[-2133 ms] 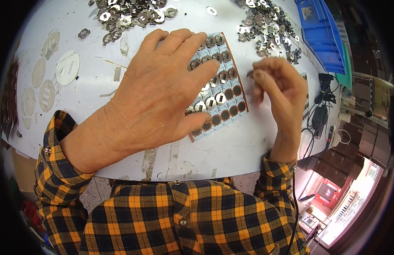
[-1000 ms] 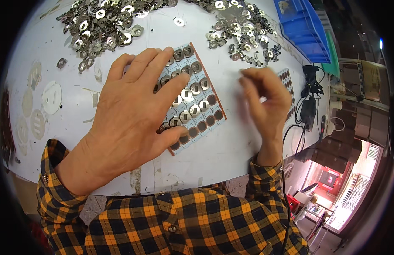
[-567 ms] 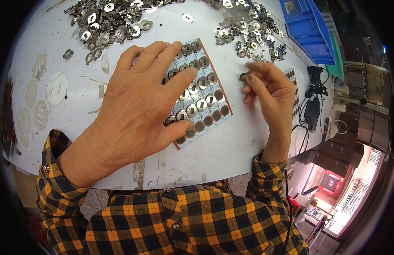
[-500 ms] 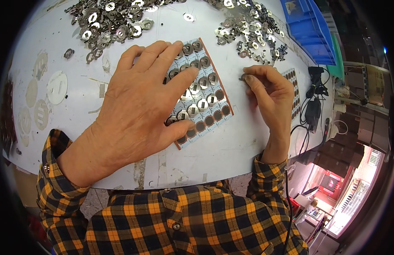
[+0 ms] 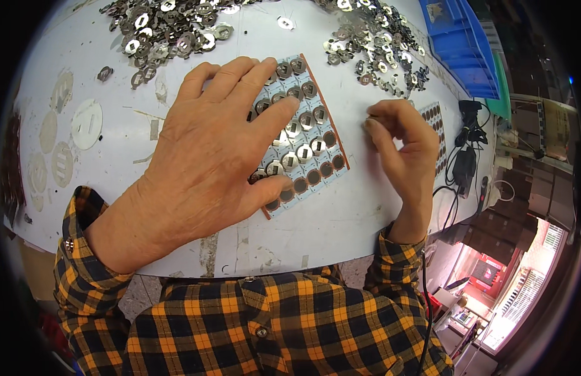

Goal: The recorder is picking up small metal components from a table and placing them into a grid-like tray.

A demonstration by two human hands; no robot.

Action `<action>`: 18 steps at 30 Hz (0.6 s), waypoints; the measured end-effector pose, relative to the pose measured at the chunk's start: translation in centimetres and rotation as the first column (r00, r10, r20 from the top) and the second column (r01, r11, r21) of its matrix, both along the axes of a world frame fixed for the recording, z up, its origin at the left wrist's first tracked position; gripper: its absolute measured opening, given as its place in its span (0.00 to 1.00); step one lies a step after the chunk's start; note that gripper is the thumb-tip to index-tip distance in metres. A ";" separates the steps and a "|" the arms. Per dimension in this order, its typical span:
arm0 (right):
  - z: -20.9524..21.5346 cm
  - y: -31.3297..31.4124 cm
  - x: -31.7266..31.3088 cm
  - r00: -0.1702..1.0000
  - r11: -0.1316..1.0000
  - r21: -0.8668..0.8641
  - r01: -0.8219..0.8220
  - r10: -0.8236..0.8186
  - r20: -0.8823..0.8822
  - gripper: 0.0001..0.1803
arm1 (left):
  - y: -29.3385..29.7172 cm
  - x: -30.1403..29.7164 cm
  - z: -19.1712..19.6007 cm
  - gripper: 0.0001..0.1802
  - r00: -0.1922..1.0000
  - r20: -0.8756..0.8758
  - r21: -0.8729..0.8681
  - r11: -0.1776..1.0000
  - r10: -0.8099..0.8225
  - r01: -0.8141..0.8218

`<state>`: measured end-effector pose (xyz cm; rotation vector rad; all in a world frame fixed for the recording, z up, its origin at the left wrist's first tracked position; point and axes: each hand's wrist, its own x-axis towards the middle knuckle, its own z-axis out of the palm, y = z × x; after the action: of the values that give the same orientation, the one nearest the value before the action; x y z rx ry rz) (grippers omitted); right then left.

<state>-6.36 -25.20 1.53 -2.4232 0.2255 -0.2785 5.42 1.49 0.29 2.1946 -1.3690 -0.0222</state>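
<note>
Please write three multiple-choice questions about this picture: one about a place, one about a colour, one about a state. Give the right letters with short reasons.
1. Where does the left hand lie?
A. flat on the grid tray
B. in the bin
C. on the cable

2. What colour is the bin at the table's far right?
A. red
B. blue
C. yellow

3. How is the right hand?
A. spread flat
B. fingertips pinched together
C. gripping the tray

Key: 1 A, its palm and fingers cover the tray's left part; 2 B, its walls are plainly blue; 3 B, fingers curl together beside the tray.
</note>
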 end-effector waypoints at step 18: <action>0.8 4.2 0.4 0.995 0.826 0.562 0.044 0.016 -0.101 0.04 | 0.1 0.1 -0.1 0.44 1.000 0.006 -0.004 1.000 0.008 -0.008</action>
<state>-5.99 -20.97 2.29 -1.8432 0.3211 -0.0743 5.48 1.54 0.15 2.1990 -1.3622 -0.0103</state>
